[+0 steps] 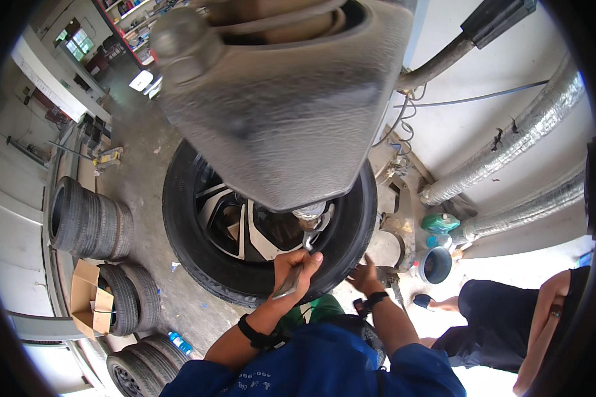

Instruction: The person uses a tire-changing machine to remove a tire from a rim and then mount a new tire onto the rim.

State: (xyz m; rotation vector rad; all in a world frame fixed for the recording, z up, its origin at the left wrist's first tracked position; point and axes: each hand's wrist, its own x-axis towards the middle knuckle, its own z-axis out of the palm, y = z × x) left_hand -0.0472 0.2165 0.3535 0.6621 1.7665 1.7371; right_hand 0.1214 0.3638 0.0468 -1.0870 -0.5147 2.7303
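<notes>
A black tyre (189, 255) on a black-and-silver alloy wheel (245, 228) lies flat in front of me. My left hand (297, 274) is closed round a steel tyre lever (289, 284) above the tyre's near side. The lever's far end reaches the metal mount head (312, 221) at the rim's edge; whether it is under the bead I cannot tell. Just right of the tyre's near edge is my right hand (365, 276), fingers apart and holding nothing. The large grey arm (285, 132) of a tyre changer hangs over the wheel and hides its far part.
Stacked tyres (89, 218) and an open cardboard box (89, 301) stand at left. To the right are a dark bucket (436, 264), a green jug (440, 222) and foil-wrapped pipes (510, 159). Another person in dark clothes (503, 317) is close by at lower right.
</notes>
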